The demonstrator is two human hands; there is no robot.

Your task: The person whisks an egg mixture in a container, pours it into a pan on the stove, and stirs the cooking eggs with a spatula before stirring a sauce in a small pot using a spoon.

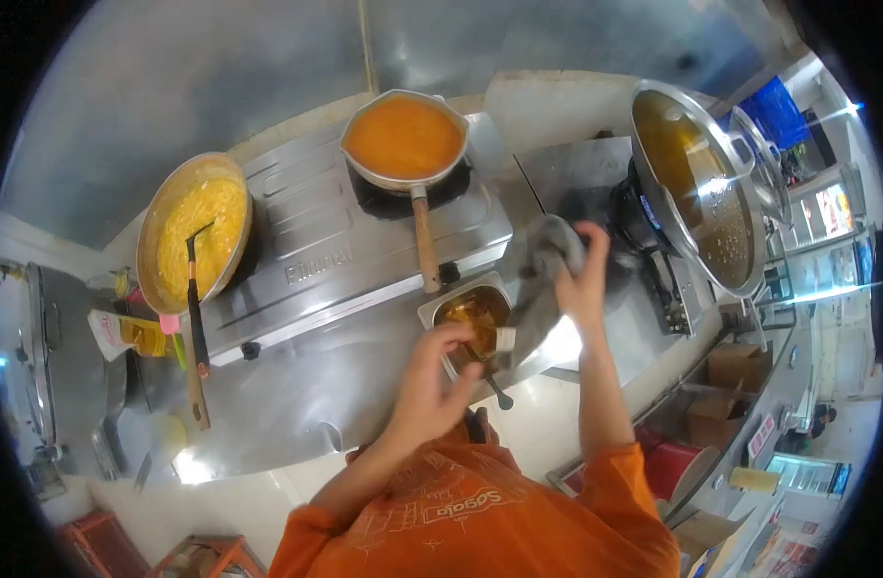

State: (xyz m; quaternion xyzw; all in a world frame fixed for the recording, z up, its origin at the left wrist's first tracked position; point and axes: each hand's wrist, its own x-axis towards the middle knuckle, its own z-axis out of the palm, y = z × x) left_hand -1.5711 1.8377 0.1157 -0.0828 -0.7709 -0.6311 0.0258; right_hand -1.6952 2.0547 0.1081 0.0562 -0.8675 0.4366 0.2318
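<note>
My right hand point(582, 284) grips a dark grey cloth point(540, 299), which hangs down over the front of the counter and is blurred by motion. A small pale tag point(505, 339) shows at the cloth's lower edge. Beside it my left hand point(432, 380) is held with thumb and fingers apart and nothing between them. Just beyond that hand sits a rectangular metal container point(432, 310) of brownish-yellow liquid. A dark-tipped handle point(500, 396) sticks out at its near side.
A saucepan of orange liquid point(405, 140) stands on the stove point(297, 236), its wooden handle pointing toward me. Left of it, a pan of yellow food point(196, 231) holds a black-headed utensil point(196, 318). A large pot of oil point(697, 188) is at right. A yellow-labelled packet point(138, 334) lies at left.
</note>
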